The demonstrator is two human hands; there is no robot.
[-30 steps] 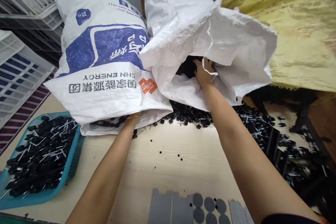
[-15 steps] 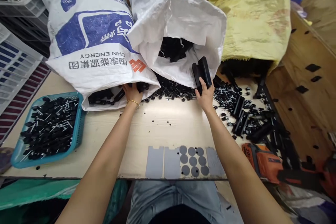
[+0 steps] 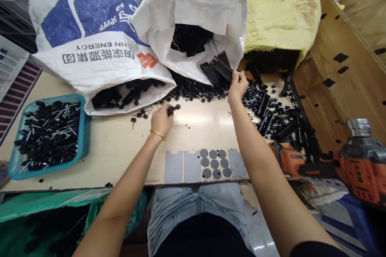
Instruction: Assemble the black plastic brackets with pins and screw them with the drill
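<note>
My left hand [image 3: 162,120], slightly blurred, is closed on a small black plastic part [image 3: 174,109] with a rounded knob at its end. It is over the table, in front of the white-and-blue sack [image 3: 99,62], whose mouth shows similar black parts. My right hand [image 3: 239,85] pinches the near end of a long black plastic bar [image 3: 222,66] at the lip of the middle white sack [image 3: 241,12]. Other black bars [image 3: 209,73] lie beside it. Black knobs with metal pins [image 3: 193,90] are heaped below that sack.
A teal basket [image 3: 85,136] full of black pinned knobs stands at left. Grey pads and discs [image 3: 214,164] lie by the front edge. At right are a yellow sack [image 3: 280,12], scattered black parts [image 3: 265,116], a wooden board [image 3: 350,100] and an orange power tool [image 3: 363,172].
My left hand has come out of the left sack with a black part. My right hand has moved up slightly and now pinches a bar's end; the bars lie lower. The view has shifted.
</note>
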